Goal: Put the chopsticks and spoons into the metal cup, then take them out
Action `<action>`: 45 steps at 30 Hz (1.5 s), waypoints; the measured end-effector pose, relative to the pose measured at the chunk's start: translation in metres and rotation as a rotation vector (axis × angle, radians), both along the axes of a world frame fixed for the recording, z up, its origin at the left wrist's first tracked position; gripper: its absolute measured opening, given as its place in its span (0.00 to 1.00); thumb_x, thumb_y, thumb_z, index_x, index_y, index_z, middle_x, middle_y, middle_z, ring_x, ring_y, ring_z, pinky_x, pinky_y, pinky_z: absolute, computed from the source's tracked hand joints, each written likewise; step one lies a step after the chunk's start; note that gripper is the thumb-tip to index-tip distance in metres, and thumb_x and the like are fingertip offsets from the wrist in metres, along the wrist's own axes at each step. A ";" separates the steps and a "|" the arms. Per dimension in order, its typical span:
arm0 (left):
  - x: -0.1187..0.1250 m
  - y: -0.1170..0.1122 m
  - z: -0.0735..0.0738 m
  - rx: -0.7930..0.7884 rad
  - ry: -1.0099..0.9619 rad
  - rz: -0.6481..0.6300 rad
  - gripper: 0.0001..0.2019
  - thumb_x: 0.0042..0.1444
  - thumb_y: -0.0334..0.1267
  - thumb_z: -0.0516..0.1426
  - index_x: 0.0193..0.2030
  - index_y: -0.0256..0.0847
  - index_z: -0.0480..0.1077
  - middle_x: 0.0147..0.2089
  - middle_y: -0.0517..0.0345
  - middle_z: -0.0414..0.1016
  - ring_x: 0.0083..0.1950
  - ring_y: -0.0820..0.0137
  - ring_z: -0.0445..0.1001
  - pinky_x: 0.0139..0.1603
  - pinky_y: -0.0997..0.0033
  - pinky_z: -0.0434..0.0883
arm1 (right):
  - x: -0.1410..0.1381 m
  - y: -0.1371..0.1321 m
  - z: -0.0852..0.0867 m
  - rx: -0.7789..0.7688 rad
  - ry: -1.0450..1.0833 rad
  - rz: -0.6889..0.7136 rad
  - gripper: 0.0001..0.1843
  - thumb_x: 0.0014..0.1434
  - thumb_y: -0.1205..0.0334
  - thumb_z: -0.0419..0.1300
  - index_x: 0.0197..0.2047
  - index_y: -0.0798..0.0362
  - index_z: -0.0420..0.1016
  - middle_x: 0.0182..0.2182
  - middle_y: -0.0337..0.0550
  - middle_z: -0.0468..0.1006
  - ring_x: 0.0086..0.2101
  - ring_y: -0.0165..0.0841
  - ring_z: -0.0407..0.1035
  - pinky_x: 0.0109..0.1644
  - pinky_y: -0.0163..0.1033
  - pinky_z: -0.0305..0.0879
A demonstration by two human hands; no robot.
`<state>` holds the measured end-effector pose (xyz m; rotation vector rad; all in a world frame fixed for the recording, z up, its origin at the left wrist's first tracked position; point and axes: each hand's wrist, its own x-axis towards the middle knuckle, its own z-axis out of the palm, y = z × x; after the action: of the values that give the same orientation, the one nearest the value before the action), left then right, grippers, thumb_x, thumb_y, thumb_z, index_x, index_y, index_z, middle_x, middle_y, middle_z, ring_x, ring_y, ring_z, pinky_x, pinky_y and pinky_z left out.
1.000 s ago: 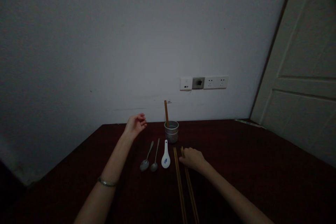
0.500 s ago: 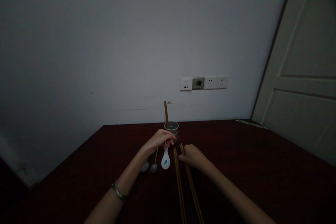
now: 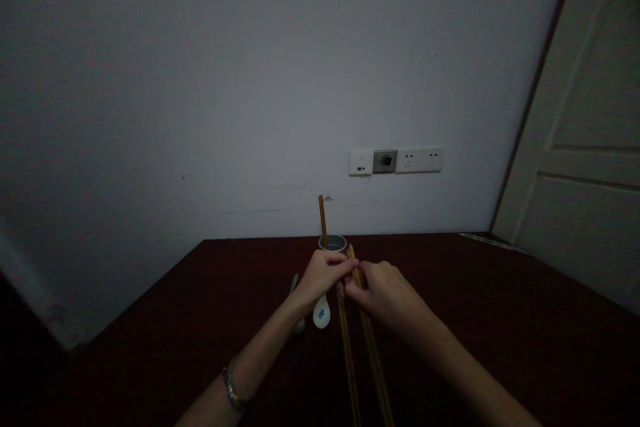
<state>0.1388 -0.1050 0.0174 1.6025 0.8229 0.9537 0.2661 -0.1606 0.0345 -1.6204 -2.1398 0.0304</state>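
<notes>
Before the metal cup (image 3: 334, 243), left hand (image 3: 323, 275) and right hand (image 3: 387, 291) pinch the chopsticks (image 3: 349, 360) beside the blue-marked white spoon (image 3: 321, 313)

The table (image 3: 500, 320) in front of me is dark red, and its far edge meets the wall. A metal cup (image 3: 334, 242) stands at 12 o'clock, near this far edge, with one stick (image 3: 323, 217) upright inside. At 7 o'clock from the cup lies a white spoon (image 3: 321, 313). A metal spoon (image 3: 299, 325) lies just beside it at 9 o'clock, partly hidden. At 3 o'clock from the white spoon, two chopsticks (image 3: 349, 367) lie side by side and run toward 6 o'clock, to me. A thin pale strip (image 3: 493, 242) lies at 2 o'clock, at the far edge.
</notes>
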 end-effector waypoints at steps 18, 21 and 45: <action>-0.031 -0.032 0.053 0.152 -0.147 0.026 0.13 0.49 0.43 0.57 0.32 0.33 0.73 0.19 0.60 0.66 0.16 0.79 0.63 0.16 0.78 0.62 | -0.009 -0.017 0.020 -0.401 0.963 0.531 0.12 0.55 0.57 0.55 0.37 0.56 0.72 0.30 0.42 0.75 0.31 0.30 0.70 0.34 0.34 0.66; -0.031 -0.034 0.054 0.161 -0.141 0.016 0.14 0.48 0.44 0.57 0.33 0.33 0.73 0.21 0.59 0.67 0.17 0.79 0.64 0.16 0.79 0.62 | -0.009 -0.015 0.018 -0.430 0.979 0.516 0.13 0.53 0.56 0.57 0.38 0.56 0.73 0.30 0.43 0.76 0.30 0.30 0.71 0.32 0.34 0.67; -0.039 -0.037 0.061 0.349 -0.065 0.000 0.11 0.49 0.41 0.57 0.31 0.34 0.75 0.31 0.52 0.72 0.27 0.75 0.68 0.23 0.78 0.64 | 0.010 -0.022 0.041 -0.224 0.773 0.470 0.18 0.50 0.58 0.60 0.45 0.53 0.71 0.33 0.43 0.77 0.34 0.33 0.72 0.39 0.39 0.69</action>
<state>0.0999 -0.1419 0.0784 1.8552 0.6351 1.1928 0.2761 -0.1821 0.0759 -0.9237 -1.8533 0.9100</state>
